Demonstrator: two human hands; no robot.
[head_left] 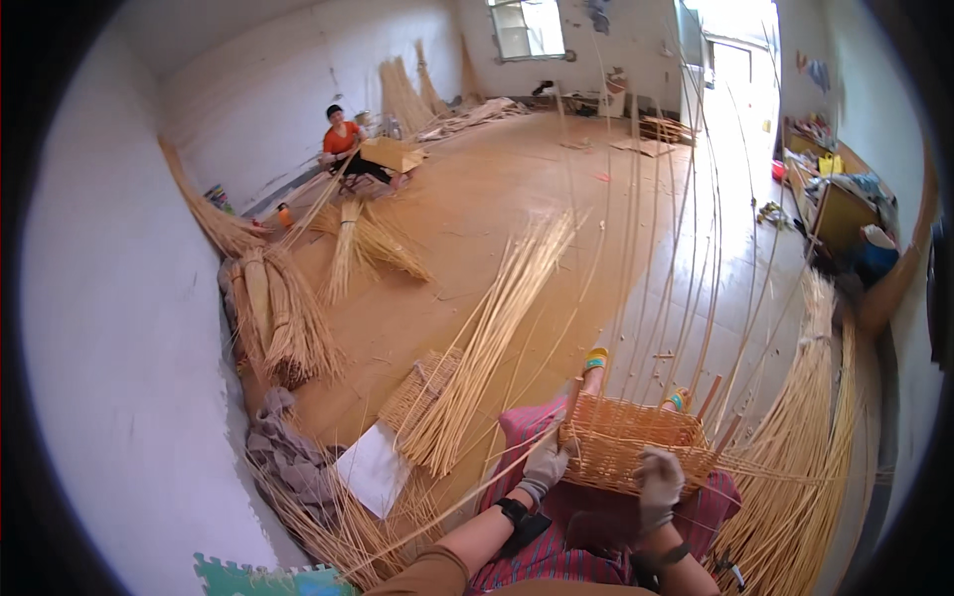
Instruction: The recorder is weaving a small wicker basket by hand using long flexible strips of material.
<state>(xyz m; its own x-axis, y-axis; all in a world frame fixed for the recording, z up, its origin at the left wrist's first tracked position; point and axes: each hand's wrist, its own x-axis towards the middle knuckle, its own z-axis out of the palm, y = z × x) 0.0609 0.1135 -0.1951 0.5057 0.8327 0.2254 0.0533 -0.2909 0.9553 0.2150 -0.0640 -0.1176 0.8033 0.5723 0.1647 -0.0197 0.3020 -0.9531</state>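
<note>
A half-woven wicker basket [611, 455] rests on my lap, over striped reddish-purple cloth [522, 422]. Long thin upright canes [636, 219] rise from it, and short wooden sticks stand at its corners. My left hand [545, 467], in a pale glove, is closed on the basket's near left corner, where a long cane also passes. In a matching glove, my right hand [659, 484] is curled at the near wall, right of the middle. Whatever its fingers pinch is hidden. Dark bands circle both wrists.
Loose canes [497, 343] lie on the floor ahead, beside a woven panel [422, 387] and a white sheet [376, 472]. Cane bundles stand at left [283, 318] and right [800, 397]. A person in orange [343, 139] sits far left. A bright doorway [735, 89] is at the back.
</note>
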